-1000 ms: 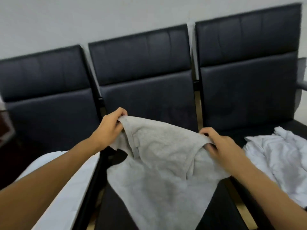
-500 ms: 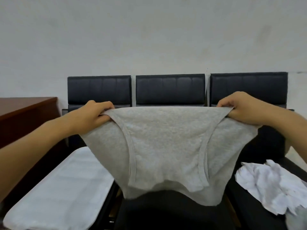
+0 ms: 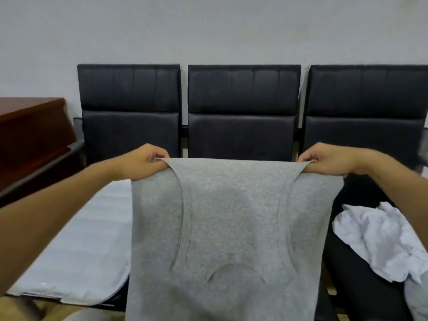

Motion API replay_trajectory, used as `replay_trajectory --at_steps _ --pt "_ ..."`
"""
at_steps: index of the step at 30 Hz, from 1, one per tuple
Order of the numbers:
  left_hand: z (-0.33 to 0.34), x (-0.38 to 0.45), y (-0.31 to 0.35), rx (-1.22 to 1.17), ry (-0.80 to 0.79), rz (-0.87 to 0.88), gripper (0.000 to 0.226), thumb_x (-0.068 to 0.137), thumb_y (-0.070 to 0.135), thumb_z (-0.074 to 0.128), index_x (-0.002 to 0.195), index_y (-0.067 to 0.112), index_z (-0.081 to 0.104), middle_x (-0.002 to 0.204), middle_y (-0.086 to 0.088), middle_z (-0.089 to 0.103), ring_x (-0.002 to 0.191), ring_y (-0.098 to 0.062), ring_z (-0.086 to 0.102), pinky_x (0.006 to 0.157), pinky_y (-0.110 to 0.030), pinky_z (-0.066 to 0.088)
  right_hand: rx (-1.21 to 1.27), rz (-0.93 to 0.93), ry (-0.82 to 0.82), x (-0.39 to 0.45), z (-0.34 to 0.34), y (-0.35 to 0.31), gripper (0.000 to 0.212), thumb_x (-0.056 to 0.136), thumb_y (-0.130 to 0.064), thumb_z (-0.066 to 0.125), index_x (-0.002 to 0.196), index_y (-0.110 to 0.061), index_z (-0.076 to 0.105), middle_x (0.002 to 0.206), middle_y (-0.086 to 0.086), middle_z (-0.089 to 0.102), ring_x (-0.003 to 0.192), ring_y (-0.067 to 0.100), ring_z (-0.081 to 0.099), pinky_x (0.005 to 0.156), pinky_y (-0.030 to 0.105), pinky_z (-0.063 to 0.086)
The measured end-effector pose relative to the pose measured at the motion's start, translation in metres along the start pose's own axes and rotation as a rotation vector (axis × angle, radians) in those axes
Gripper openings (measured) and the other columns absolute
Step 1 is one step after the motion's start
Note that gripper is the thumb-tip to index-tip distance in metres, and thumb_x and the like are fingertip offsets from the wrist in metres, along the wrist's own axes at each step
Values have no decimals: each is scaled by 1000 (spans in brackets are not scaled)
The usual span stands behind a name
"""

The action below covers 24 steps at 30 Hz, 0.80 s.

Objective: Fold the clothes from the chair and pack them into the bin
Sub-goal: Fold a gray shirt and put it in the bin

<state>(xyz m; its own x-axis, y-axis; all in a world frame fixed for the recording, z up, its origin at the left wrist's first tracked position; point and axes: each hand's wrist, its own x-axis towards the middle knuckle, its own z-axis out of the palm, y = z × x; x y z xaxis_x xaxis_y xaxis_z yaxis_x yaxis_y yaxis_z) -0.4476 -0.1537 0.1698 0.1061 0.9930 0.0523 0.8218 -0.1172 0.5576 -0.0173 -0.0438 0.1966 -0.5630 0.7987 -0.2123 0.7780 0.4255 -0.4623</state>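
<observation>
A grey sleeveless top (image 3: 231, 228) hangs spread flat in front of the middle chair (image 3: 242, 112), its upper part folded down over the front. My left hand (image 3: 143, 162) pinches the top left corner of the fold. My right hand (image 3: 328, 159) pinches the top right corner at the same height. A crumpled white garment (image 3: 379, 239) lies on the seat of the right chair (image 3: 368, 107). No bin is in view.
A white flat cloth-like sheet (image 3: 76, 246) covers the seat of the left chair (image 3: 129, 107). A dark brown wooden desk (image 3: 30, 140) stands at the far left. A pale wall runs behind the three black chairs.
The grey top went from bunched between my hands to stretched wide and hanging longer; my hands moved apart, and the view rose, then tipped slightly down.
</observation>
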Motion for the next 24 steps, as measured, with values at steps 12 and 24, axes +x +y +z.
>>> replay_trajectory --at_steps 12,24 --pt "158 131 -135 86 18 -62 28 99 4 50 82 25 58 80 6 64 75 -9 61 67 -16 45 -434 197 99 162 132 136 20 100 -34 46 81 -31 51 93 1 53 88 23 55 76 37 46" --pt "149 163 -140 379 185 77 13 100 18 48 109 20 57 95 -3 68 80 -30 64 72 -46 53 -168 -1 366 201 122 155 15 94 -15 53 88 -28 56 74 0 59 67 19 56 60 41 50"
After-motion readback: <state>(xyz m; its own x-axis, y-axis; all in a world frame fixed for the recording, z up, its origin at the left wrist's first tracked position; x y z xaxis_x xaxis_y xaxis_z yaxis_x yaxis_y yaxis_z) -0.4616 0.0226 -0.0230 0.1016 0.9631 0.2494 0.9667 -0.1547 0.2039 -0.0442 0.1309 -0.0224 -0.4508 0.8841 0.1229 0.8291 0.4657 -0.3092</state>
